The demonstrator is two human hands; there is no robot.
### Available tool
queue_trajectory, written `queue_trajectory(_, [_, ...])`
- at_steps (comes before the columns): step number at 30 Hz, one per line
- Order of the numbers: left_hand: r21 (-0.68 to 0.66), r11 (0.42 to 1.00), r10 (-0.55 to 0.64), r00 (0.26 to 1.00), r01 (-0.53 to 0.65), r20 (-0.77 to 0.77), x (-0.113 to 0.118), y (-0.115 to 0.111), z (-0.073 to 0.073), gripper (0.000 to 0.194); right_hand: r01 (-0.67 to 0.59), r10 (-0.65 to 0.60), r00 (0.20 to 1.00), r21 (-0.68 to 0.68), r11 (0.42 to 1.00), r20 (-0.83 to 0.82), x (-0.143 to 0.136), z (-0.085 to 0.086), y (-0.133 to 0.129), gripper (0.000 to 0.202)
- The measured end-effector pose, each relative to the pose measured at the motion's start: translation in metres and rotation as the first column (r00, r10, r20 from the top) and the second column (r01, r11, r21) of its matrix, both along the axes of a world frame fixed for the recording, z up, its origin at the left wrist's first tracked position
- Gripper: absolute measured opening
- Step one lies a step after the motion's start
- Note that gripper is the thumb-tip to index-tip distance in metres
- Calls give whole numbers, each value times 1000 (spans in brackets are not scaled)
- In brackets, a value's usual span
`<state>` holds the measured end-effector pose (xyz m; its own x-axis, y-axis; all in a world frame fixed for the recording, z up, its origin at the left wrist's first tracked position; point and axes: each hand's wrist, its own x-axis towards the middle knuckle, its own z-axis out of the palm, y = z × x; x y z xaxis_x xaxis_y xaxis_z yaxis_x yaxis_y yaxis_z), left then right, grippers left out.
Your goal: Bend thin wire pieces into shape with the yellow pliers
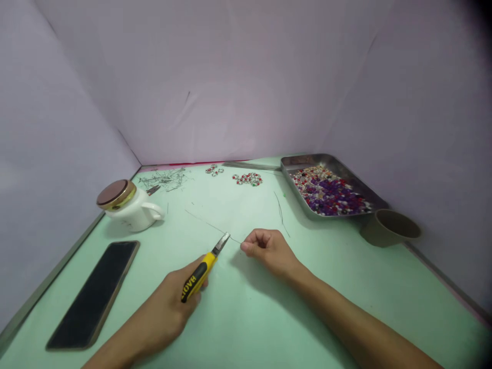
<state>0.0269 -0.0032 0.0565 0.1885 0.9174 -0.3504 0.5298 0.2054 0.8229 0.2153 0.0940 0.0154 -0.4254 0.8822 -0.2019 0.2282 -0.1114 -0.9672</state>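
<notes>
My left hand (179, 297) is wrapped round yellow-and-black pliers (203, 271) that point up and to the right. The jaws of the pliers meet a thin wire (205, 222), which runs from the upper left across to my right hand. Thumb and forefinger of my right hand (269, 249) pinch the wire's right end, a short way right of the jaws. Whether the jaws are fully closed on the wire is too small to tell.
A steel tray (307, 210) of mixed beads and a brown cup (388, 228) stand right. Left are a lidded white mug (134, 212) and a phone (94, 294). Behind lie wire scraps (165, 179), beaded pieces (248, 179), straight wires (251, 166) and a bent wire (281, 212).
</notes>
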Motion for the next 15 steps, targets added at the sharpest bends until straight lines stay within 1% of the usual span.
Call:
queue_trajectory(1, [81, 997, -3, 987, 17, -161, 2, 0, -1, 27, 10, -10, 1000, -9, 1000, 29, -1, 1, -1, 15])
queue_trajectory(2, [135, 990, 9, 956, 32, -292, 3, 0, -4, 42, 20, -19, 998, -10, 1000, 57, -2, 1, -3, 15])
queue_trajectory(4, [177, 982, 34, 854, 69, -520, 5, -3, -14, 66, 38, -38, 994, 5, 999, 99, -3, 2, -5, 14])
queue_trajectory(5, [190, 979, 55, 786, 80, -616, 5, -4, -19, 73, 45, -46, 993, 13, 999, 111, -4, 2, -6, 14])
queue_trajectory(6, [204, 975, 79, 724, 86, -685, 5, -5, -23, 77, 51, -53, 991, 16, 999, 120, -4, 2, -7, 14])
queue_trajectory(7, [222, 971, 101, 686, 90, -721, 5, -6, -26, 79, 53, -54, 991, 12, 999, 123, -4, 2, -7, 14])
queue_trajectory(8, [239, 967, 114, 685, 90, -720, 5, -6, -26, 79, 46, -46, 991, 6, 999, 124, -3, 2, -6, 14])
queue_trajectory(9, [245, 966, 111, 723, 82, -682, 6, -5, -24, 77, 31, -31, 992, 1, 1000, 124, -2, 2, -5, 13])
queue_trajectory(10, [237, 969, 93, 788, 69, -608, 6, -5, -19, 73, 12, -12, 993, 0, 1000, 121, 0, 2, -3, 12])
queue_trajectory(11, [207, 977, 57, 866, 55, -497, 6, -4, -14, 65, -11, 11, 994, -1, 1000, 113, 1, 2, -2, 11])
queue_trajectory(12, [159, 986, 16, 934, 43, -357, 6, -3, -8, 52, -37, 38, 995, -7, 999, 97, 3, 3, 0, 11])
queue_trajectory(13, [80, 996, -10, 976, 28, -216, 5, -2, -3, 36, -62, 63, 995, -18, 998, 73, 5, 4, 2, 10])
queue_trajectory(14, [-7, 1000, -23, 998, 22, -62, 4, -2, 2, 24, -85, 86, 996, -30, 996, 39, 6, 5, 3, 10])
queue_trajectory(15, [-83, 996, -21, 996, 28, 86, 3, -2, 4, 14, -104, 104, 995, -41, 994, -1, 7, 6, 4, 10])
